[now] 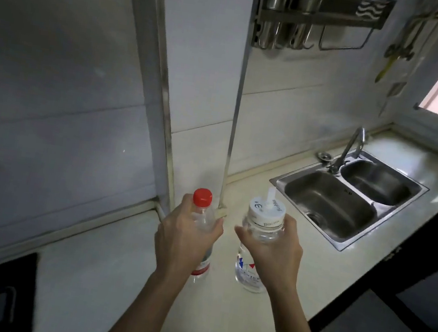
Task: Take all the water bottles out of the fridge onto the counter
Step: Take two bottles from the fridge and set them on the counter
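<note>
**Two bottles held upright over the table**

A double-bowl steel sink [348, 201] with a curved tap [351, 148] is set into the table [218, 320] toward its far right corner; a metal utensil rack [320, 17] hangs on the tiled wall above. A vertical metal strip [236, 112] runs down the wall to the table's back edge, just behind the bottles. The left hand [184, 242] has its fingers wrapped around a slim clear red-capped bottle [203, 220], bearing a red label band. The right hand [273, 252] has its fingers curled around a wider clear white-lidded bottle [259, 228], with a blue-and-red print. Both bottles stand near the table's back edge, close together; whether their bases touch it cannot be told.
</note>
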Demonstrator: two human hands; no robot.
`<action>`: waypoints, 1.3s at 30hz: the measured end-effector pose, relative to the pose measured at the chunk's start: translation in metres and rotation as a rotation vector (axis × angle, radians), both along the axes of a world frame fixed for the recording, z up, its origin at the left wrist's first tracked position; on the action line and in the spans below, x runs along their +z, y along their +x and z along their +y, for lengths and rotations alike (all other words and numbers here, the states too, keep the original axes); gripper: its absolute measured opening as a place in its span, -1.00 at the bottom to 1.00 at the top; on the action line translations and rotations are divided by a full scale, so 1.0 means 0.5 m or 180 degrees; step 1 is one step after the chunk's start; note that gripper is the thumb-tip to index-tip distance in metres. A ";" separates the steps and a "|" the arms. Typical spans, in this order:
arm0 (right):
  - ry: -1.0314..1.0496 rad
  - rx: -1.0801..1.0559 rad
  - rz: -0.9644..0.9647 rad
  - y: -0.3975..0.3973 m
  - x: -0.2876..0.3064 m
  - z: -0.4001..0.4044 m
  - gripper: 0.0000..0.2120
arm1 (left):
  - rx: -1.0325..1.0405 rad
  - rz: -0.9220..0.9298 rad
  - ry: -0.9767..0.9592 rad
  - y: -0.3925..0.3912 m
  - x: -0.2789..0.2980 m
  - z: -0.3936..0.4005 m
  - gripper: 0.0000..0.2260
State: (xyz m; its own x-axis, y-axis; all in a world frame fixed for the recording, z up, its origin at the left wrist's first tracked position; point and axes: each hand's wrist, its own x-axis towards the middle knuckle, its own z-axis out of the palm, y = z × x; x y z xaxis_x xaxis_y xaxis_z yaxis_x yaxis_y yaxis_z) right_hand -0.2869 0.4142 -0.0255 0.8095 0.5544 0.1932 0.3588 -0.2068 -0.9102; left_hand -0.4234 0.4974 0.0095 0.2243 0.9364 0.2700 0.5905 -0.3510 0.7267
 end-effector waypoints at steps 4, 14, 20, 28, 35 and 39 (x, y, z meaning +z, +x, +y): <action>-0.0083 0.0323 0.0043 0.090 -0.035 0.074 -0.31 | 0.0313 0.0069 -0.0121 0.081 -0.040 0.051 -0.35; -0.0306 0.1180 0.0139 0.316 -0.103 0.234 -0.28 | 0.0905 -0.0154 -0.0511 0.273 -0.139 0.149 -0.65; -0.0581 0.1564 0.0294 0.399 -0.143 0.310 -0.27 | 0.1249 -0.0130 -0.0354 0.332 -0.190 0.190 -0.65; -0.0798 0.1740 0.0027 0.445 -0.216 0.372 -0.15 | 0.1333 -0.0213 -0.0478 0.360 -0.247 0.226 -0.63; -0.0977 0.1824 0.0251 0.457 -0.259 0.383 -0.20 | 0.1440 -0.0217 -0.0460 0.377 -0.298 0.228 -0.63; -0.0955 0.1832 0.0308 0.456 -0.272 0.388 -0.20 | 0.1477 -0.0237 -0.0463 0.384 -0.313 0.226 -0.64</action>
State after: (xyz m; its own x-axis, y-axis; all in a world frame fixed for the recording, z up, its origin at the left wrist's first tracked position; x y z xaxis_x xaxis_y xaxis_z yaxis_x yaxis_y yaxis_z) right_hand -0.0588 0.6081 -0.1616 0.3735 0.9226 -0.0962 0.4073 -0.2562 -0.8766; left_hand -0.2312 0.6102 -0.1468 -0.2405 0.9621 0.1285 0.6051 0.0451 0.7949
